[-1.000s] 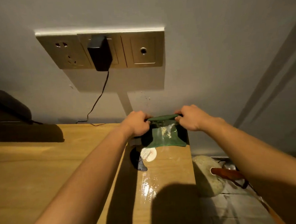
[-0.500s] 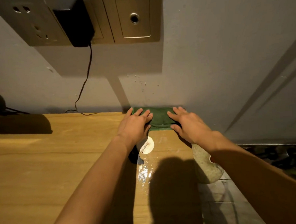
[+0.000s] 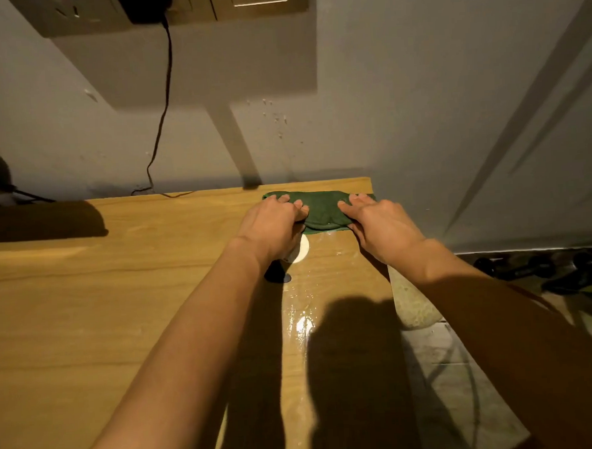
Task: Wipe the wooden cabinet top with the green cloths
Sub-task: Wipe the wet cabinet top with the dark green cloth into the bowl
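Head view: green cloth bunched at far right corner of tabletop, by the wall. Left hand and right hand press its ends, fingers fairly flat, not gripping. Soft, light, probably damp; bunches easily. Best held at the ends, palms down.

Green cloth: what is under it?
The green cloth lies on the wooden cabinet top, pressed by the left hand and right hand. What's directly beneath it is covered.

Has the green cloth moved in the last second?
Yes, downward. It hung lifted above the cabinet top; now the cloth lies flat on it near the wall, under the left hand and right hand.
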Demonstrator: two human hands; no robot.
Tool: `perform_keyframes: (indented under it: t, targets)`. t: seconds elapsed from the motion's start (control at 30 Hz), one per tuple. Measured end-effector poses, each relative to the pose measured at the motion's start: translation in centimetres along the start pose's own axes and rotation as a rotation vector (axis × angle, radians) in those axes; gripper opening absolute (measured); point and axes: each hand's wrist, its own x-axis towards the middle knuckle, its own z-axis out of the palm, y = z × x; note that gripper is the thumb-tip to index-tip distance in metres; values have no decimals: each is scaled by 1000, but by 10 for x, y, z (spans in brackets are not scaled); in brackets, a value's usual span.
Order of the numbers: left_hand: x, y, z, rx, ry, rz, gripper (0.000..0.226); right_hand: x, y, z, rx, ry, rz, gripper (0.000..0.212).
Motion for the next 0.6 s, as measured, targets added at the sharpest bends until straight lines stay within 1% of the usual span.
perform_keyframes:
  t: [0.1, 0.23, 0.37, 0.6]
  targets:
    - [-17, 7, 6, 17, -32, 52, 44, -21, -7, 3, -10, -7, 10, 49]
    - [-34, 16, 12, 35, -9, 75, 45, -50, -21, 9, -15, -16, 39, 48]
    - [-57, 20, 21, 8, 14, 78, 44, -76, -33, 18, 7, -3, 65, 50]
    - [-108, 27, 32, -41, -14, 141, 44, -122, -57, 31, 22, -2, 91, 52]
